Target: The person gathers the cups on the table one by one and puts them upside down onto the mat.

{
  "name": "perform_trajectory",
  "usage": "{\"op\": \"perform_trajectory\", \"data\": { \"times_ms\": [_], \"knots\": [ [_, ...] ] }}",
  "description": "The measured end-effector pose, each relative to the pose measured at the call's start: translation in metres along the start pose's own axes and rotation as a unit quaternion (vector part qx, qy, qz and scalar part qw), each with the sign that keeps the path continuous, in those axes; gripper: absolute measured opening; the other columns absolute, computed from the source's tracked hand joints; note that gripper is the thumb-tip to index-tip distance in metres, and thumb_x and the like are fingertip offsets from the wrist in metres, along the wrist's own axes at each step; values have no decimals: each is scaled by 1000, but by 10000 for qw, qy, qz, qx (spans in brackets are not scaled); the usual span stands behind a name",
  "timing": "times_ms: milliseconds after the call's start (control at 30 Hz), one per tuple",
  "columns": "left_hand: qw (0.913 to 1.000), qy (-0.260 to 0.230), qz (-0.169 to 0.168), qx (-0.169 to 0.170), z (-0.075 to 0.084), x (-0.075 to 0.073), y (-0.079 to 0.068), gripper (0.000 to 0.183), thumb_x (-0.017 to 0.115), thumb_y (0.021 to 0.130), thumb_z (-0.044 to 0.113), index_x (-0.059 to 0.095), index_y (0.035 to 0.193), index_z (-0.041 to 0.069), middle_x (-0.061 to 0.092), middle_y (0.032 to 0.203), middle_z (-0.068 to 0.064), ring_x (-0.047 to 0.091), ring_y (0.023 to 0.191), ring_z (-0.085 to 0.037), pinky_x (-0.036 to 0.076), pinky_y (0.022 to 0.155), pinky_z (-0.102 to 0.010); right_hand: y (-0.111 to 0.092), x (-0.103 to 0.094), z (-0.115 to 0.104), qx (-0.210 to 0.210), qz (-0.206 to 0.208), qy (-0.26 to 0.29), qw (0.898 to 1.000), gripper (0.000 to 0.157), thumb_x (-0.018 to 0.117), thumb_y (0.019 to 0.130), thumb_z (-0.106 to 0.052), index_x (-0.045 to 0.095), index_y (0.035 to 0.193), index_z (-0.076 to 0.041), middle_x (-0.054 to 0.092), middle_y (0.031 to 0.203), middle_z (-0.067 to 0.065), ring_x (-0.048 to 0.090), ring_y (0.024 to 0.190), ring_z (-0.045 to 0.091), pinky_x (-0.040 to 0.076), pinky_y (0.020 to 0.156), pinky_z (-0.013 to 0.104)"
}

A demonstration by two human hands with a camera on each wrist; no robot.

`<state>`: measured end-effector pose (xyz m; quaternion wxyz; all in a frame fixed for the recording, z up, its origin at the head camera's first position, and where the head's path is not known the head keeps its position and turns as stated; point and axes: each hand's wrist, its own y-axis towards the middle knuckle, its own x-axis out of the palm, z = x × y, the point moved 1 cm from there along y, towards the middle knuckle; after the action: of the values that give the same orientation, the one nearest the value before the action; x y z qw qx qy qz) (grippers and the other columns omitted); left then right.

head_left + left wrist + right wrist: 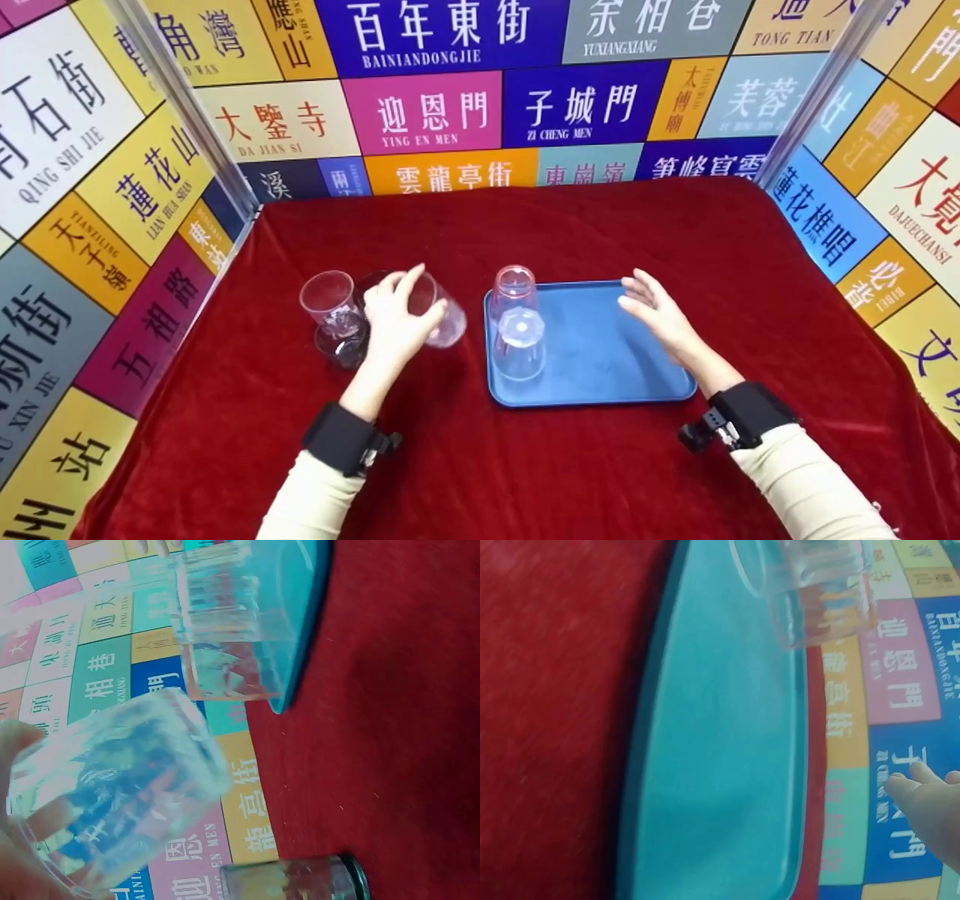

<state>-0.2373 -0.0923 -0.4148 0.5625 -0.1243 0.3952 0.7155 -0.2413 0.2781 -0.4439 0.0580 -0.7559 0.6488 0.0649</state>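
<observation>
One transparent, straight-sided tumbler [450,328], tilted, is gripped by the left hand [394,315] to the left of a blue rectangular tray [600,345]. Two upturned transparent tumblers, one near [521,360] and one far, pink-tinged [514,277], occupy the tray's left side; another clear glass [328,292] lies farther left on red velvety cloth [465,465]. The right hand [660,311], holding nothing, hovers by the tray's right part. Smooth walls could cause slipping; a low rightward swing could topple the upturned pair.

At least four glasses [520,352] [514,289] [450,324] [328,301], one tray [637,345] and two hands [397,309] [658,313] show.
</observation>
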Motion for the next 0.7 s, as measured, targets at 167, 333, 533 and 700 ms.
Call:
{"op": "perform_trajectory", "data": {
  "times_ms": [167, 333, 533, 700],
  "knots": [
    [9866, -1542, 275, -456, 14, 7, 11, 50, 64, 80, 26, 55, 128, 14, 54, 111, -17, 46, 101, -32, 34, 90, -44, 1, 11, -12, -169, -91, 142, 9997, 69, 49, 93, -13, 7, 145, -1, 24, 146, 21, 22, 135, 33, 19, 109, 45],
    [9493, -2937, 41, -1117, 31, 20, 16, 46, 56, 88, 23, 48, 132, 14, 56, 105, -14, 54, 92, -24, 42, 86, -35, 2, 22, -24, -306, -229, 286, 9989, 68, 49, 93, -11, 8, 146, -1, 24, 146, 20, 23, 135, 31, 25, 107, 37],
    [9188, -3694, -309, -1358, 50, 39, 16, 42, 49, 92, 24, 44, 132, 13, 62, 107, -15, 59, 96, -21, 47, 85, -35, 3, 34, -36, -445, -345, 398, 9976, 68, 50, 91, -11, 9, 146, -3, 26, 146, 17, 24, 135, 29, 27, 107, 35],
    [9187, -3650, -426, -1448, 62, 53, 15, 40, 48, 92, 26, 46, 130, 13, 58, 100, -13, 54, 88, -18, 46, 73, -30, 4, 45, -42, -556, -452, 506, 9961, 68, 50, 90, -8, 11, 145, -3, 27, 146, 16, 24, 134, 28, 23, 109, 45]
  ]
}}
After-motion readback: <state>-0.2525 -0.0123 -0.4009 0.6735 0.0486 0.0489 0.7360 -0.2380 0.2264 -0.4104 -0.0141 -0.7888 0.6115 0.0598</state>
